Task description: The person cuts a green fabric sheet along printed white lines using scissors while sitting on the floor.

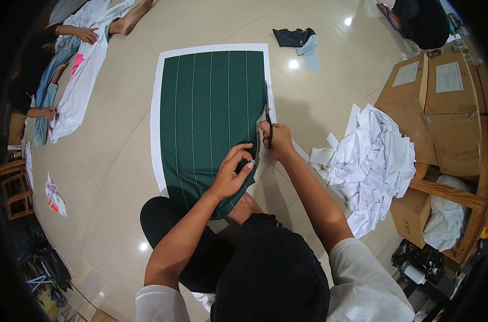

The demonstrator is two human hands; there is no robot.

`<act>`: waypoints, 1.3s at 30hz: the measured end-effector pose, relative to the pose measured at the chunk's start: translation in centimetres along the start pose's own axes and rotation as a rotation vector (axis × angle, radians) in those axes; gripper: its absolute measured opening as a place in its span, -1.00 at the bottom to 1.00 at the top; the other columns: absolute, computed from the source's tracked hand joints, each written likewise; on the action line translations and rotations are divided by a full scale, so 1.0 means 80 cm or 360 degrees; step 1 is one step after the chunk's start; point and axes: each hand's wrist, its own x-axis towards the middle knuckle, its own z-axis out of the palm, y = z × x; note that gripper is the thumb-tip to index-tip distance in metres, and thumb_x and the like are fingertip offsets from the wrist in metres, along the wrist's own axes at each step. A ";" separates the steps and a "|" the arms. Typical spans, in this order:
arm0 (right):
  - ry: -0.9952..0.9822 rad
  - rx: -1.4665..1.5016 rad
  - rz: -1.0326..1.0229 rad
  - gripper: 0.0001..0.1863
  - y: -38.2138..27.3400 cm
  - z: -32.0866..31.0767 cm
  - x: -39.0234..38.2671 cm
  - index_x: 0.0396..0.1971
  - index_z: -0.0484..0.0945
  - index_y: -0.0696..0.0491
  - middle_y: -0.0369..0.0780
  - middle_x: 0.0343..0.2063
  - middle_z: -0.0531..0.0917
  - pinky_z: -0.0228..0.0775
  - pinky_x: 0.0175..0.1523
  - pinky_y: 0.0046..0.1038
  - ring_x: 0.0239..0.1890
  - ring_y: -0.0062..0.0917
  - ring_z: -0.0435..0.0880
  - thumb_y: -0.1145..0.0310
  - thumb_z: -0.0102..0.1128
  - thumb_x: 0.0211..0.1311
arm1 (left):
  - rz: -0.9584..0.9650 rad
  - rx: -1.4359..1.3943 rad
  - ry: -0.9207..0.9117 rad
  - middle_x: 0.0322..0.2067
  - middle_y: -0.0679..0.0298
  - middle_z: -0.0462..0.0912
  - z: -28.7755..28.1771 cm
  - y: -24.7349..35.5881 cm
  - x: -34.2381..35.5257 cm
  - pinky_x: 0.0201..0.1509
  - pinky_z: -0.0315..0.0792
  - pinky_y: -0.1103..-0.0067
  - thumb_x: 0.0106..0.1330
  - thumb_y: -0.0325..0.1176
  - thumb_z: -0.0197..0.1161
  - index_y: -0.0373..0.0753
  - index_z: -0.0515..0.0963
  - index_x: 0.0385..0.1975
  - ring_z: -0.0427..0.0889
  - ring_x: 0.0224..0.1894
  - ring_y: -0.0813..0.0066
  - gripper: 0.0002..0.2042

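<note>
Head view: nearest, the lower end of a green cloth (209,129) with pale lines is rumpled against a bare foot (245,208), while the rest is spread flat on the floor (115,161), straight ahead. Just beyond the foot, the left hand (234,173) is laid on its near right part, fingers curled toward the thumb; whether a fold is pinched cannot be told. Well to the right, white scraps (367,161) are heaped. A little farther, black-handled scissors (267,110) are gripped in the right hand (276,138), their blades pointed far along the cloth's right edge. White material (155,123) is seen bordering the left, far and far right edges. Trimming of the right side seems to be in hand; the next move appears to call for the blades to be kept on that edge toward the far corner, with the cloth held steady.
</note>
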 end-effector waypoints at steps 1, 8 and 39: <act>0.0015 0.0010 0.0020 -0.66 -0.001 0.001 0.001 -0.59 0.44 0.02 -0.35 -0.70 0.43 0.18 -0.61 -0.50 -0.73 -0.61 0.40 0.24 0.49 0.02 | 0.0003 -0.0005 0.0006 0.27 0.05 0.46 0.001 0.001 0.000 0.38 0.27 0.40 0.45 -0.36 0.22 -0.27 0.50 -0.14 0.47 0.29 0.16 -0.86; -0.0075 0.0098 0.0076 -0.67 -0.011 0.000 -0.003 -0.58 0.47 0.03 -0.36 -0.71 0.42 0.15 -0.63 -0.50 -0.76 -0.60 0.37 0.20 0.48 0.03 | 0.0000 0.0005 0.0003 0.29 0.06 0.44 -0.001 -0.001 0.001 0.36 0.28 0.42 0.45 -0.39 0.23 -0.27 0.51 -0.13 0.48 0.28 0.16 -0.87; -0.0082 0.0005 0.0048 -0.53 -0.023 0.014 0.019 -0.57 0.46 -0.03 -0.36 -0.68 0.45 0.18 -0.60 -0.51 -0.72 -0.61 0.41 -0.04 0.55 0.05 | 0.0143 -0.0111 0.0186 0.25 -0.02 0.49 -0.022 0.020 -0.002 0.36 0.28 0.40 0.45 -0.38 0.21 -0.30 0.50 -0.20 0.50 0.27 0.15 -0.88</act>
